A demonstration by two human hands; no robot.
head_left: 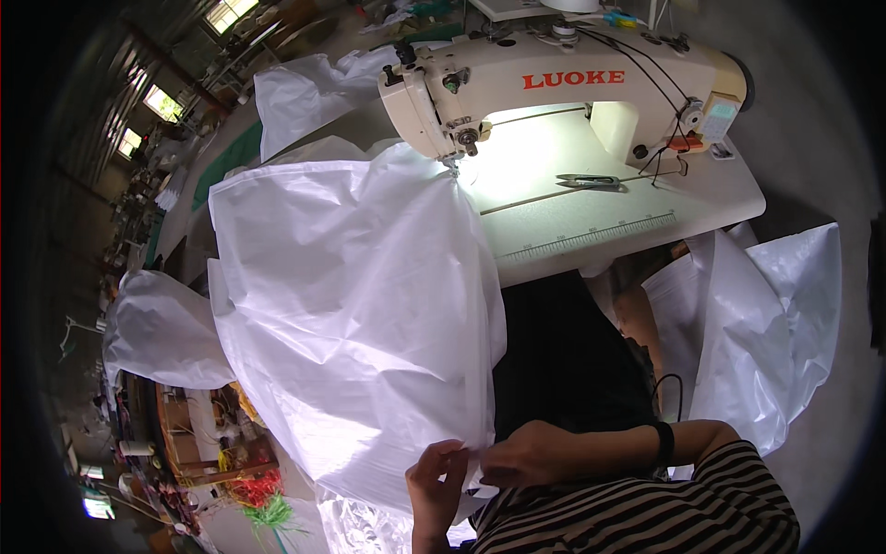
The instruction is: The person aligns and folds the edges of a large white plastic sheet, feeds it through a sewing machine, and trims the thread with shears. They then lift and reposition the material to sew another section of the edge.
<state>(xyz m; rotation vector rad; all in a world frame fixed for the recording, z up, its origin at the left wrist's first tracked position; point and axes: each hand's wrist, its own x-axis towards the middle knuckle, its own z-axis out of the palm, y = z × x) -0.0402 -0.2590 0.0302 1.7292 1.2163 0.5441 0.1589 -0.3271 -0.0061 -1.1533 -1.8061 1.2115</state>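
Under window light in a cluttered workshop (175,194), a white sheet (351,277) stretches from a sewing machine (554,83) to two hands, apparently to keep its edge aligned. The left hand (437,485) pinches that edge; the right hand's (524,454) shadowed fingertips leave its grip untold. Folds obscure the needle area.

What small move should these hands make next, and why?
I'd probably straighten the right edge of the white sheet: the sheet is creased, the left hand and right hand are at its near-right corner, and its far end reaches the sewing machine.
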